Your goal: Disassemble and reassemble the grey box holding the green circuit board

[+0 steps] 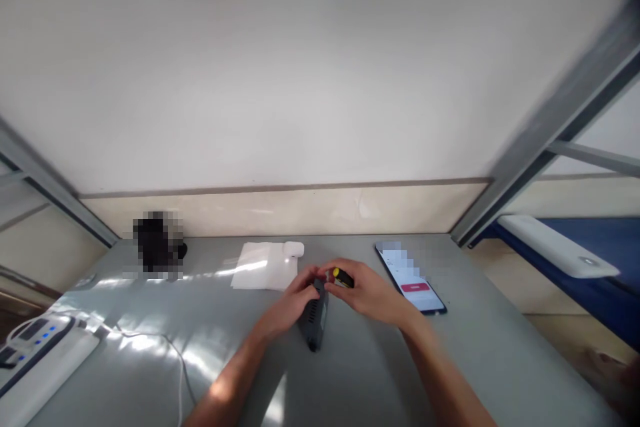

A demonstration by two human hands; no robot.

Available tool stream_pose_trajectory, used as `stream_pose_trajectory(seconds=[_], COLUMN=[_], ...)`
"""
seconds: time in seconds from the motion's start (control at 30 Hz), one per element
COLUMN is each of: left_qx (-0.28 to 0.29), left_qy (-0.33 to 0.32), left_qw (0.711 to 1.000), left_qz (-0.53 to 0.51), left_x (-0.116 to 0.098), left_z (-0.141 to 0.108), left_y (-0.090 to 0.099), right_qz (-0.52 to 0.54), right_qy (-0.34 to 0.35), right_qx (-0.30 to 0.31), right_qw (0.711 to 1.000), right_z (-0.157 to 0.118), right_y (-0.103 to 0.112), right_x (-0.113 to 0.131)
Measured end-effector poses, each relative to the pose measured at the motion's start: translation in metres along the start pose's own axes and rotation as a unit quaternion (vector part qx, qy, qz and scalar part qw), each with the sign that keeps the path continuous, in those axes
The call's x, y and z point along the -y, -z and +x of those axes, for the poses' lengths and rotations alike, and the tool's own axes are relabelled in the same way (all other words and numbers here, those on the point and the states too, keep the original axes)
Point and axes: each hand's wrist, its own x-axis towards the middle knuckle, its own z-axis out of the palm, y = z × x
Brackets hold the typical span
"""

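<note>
Head view shows a power strip (50,360) on the left of the surface (240,360), then paper (263,267); the left grip (295,297) clasps the far end of a dark device (315,325), between the forearms; the right grip (367,290) pinches a yellow-ended cylinder (344,277) just beside it; a phone (413,283) lies farther right

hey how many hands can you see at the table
2: the left hand touching the dark slotted device, and the right hand holding a yellow-and-black object. Some fingers are partly hidden.
</note>
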Motion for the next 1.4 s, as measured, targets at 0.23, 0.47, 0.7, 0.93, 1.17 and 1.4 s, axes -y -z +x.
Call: stream_pose_trajectory(seconds=[0.23,0.47,0.7,0.93,1.17,1.4], left_qx=[0.053,0.136,0.068,-0.041,-0.047,-0.088], left_qy=[0.004,-0.016,-0.036,-0.120,-0.243,-0.263], left_qw=[0.998,0.990,0.996,0.949,0.881,0.834], left_qz=[-0.039,0.024,0.050,0.288,0.404,0.476], left_x=[0.012,0.007,0.007,-0.006,-0.010,-0.007], left_z=[0.002,-0.003,-0.005,-0.010,-0.012,-0.008], left_y=[0.017,0.034,0.005,-0.020,-0.017,-0.014], right_qz=[-0.003,-0.111,-0.134,0.174,0.424,0.372], right_qy=[0.007,0.015,-0.001,0.006,0.088,0.095], right_qx=[0.012,-0.011,-0.073,-0.217,-0.300,-0.344], right_qw=[1.000,0.994,0.988,0.961,0.850,0.857], right_z=[0.004,0.000,0.005,0.011,0.009,0.011], right_y=[-0.001,-0.002,0.000,0.009,0.012,-0.001], right_x=[-0.006,0.001,-0.009,-0.021,0.001,0.008])
